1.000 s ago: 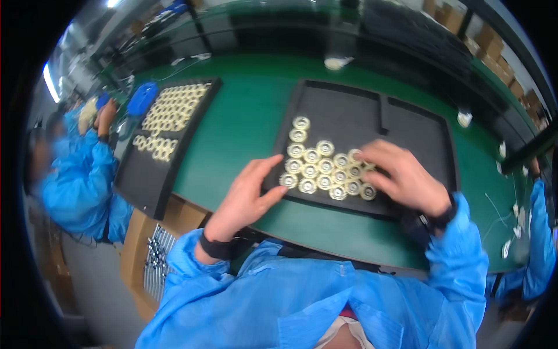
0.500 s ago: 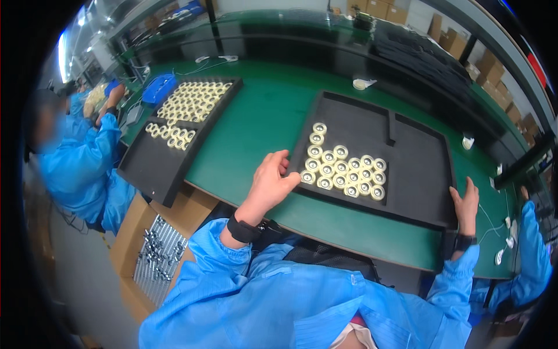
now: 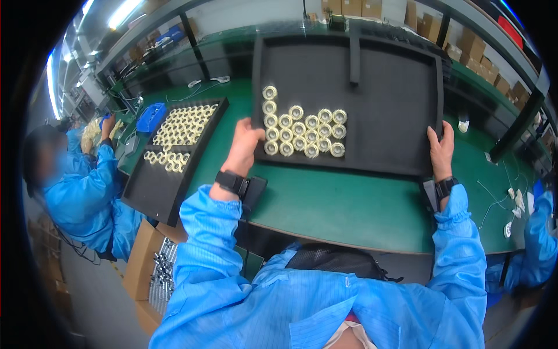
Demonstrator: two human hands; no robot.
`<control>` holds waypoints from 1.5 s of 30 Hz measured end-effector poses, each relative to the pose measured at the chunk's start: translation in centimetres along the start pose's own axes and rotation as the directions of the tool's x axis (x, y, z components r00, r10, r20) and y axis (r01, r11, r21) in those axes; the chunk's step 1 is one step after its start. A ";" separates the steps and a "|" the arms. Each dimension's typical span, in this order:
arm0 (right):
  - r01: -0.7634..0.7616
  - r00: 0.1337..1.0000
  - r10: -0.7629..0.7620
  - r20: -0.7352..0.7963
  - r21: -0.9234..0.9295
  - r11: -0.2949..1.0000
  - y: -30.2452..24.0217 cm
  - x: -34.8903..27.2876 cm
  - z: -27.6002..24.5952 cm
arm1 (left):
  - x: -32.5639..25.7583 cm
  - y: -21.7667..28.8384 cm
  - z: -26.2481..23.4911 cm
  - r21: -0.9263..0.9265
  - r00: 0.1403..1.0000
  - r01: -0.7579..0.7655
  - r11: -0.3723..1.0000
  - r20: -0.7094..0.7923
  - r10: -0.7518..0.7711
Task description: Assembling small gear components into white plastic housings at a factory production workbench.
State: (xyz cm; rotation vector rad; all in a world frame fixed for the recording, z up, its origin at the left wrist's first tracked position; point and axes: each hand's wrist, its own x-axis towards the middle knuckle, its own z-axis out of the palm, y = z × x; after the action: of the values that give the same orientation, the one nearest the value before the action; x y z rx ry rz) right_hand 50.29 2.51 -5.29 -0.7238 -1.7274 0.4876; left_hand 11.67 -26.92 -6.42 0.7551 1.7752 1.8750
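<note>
A large black tray (image 3: 383, 99) is raised off the green bench and tilted toward me. My left hand (image 3: 244, 145) grips its lower left corner. My right hand (image 3: 440, 150) grips its lower right edge. Several cream ring-shaped parts (image 3: 302, 129) lie in rows in the tray's lower left area, with a short column going up the left side. A black divider bar (image 3: 354, 58) runs down from the tray's top edge. Both wrists wear dark bands.
A second black tray (image 3: 154, 189) with several cream rings (image 3: 177, 131) lies on the green bench (image 3: 337, 203) to the left. A person in a blue coat (image 3: 81, 192) sits there. Cardboard boxes (image 3: 142, 262) stand below; cables and small white parts (image 3: 514, 198) lie at right.
Both hands went from the rings to the tray's lower corners. The tray has been lifted off the bench and tilted up toward me.
</note>
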 end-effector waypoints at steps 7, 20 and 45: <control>-0.639 0.763 0.495 0.416 0.373 0.673 0.6 3.3 3.1 | 3.8 0.1 3.0 -0.087 0.981 -0.144 0.986 -0.146 0.130; -0.225 0.974 0.192 0.119 0.602 0.766 1.1 4.2 6.0 | 7.2 -1.8 2.9 -0.024 0.938 -0.194 0.981 -0.298 0.178; 0.017 0.993 0.036 -0.116 0.428 0.904 -0.4 7.2 3.9 | 4.5 -0.4 3.2 0.080 0.990 0.030 0.996 -0.142 -0.018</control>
State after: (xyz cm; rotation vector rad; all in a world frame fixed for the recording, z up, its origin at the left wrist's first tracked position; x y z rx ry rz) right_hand 45.23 7.32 -1.01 -0.4333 -1.4333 0.7849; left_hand 10.43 -21.55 -6.33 0.6411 1.9496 1.8908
